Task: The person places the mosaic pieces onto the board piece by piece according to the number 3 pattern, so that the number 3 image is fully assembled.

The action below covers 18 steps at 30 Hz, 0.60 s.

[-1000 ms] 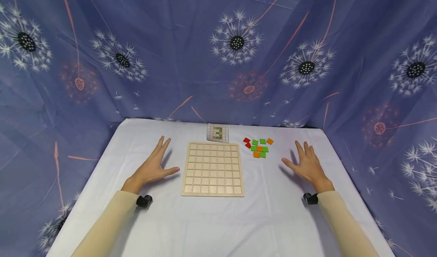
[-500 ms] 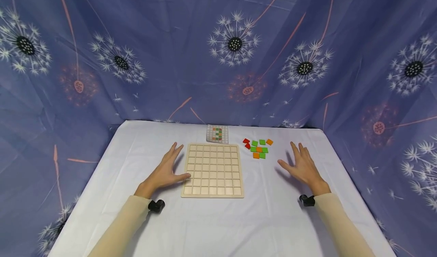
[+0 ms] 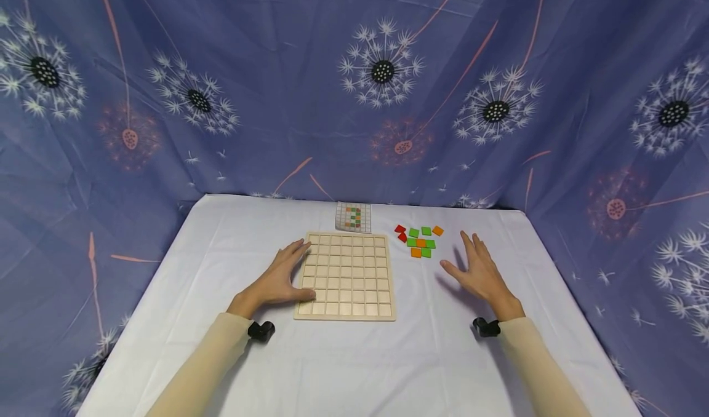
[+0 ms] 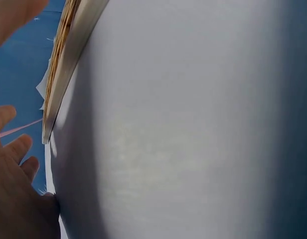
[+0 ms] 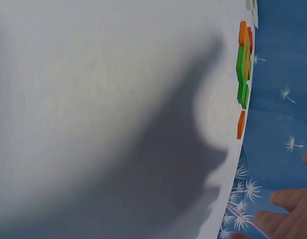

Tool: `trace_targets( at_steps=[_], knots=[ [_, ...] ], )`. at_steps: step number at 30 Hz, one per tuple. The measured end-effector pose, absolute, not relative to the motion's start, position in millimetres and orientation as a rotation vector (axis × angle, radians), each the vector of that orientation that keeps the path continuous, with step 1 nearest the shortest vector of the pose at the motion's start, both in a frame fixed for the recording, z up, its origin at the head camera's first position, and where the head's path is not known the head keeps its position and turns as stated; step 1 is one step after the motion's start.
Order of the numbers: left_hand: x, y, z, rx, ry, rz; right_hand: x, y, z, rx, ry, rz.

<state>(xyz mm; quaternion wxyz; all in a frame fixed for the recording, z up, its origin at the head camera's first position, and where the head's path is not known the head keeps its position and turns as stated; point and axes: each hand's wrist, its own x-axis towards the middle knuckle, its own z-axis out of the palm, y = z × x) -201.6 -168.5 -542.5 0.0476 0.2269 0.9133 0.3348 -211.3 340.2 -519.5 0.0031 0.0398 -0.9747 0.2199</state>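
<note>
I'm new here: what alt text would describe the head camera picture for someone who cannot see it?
Left hand rests flat on the left edge of an empty wooden grid board on a white table; right hand is spread open beside loose red, green and orange tiles.

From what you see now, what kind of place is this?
Probably a staged recording booth for a tabletop puzzle: dandelion-print cloth hangs around a white-covered table, where a wooden grid board, coloured tiles and a pattern card lie.

The pattern card (image 3: 353, 216) is too small to read; the wrist views crop both hands' fingers (image 5: 288, 198).
</note>
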Motion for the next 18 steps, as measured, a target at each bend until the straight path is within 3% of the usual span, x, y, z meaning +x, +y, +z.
trace_targets(
  at_steps=[18],
  knots=[
    [-203.0,-166.2,-542.9,0.668,2.703,1.008,-208.2,329.1,-530.4,0.112,-3.04,0.801]
  ],
)
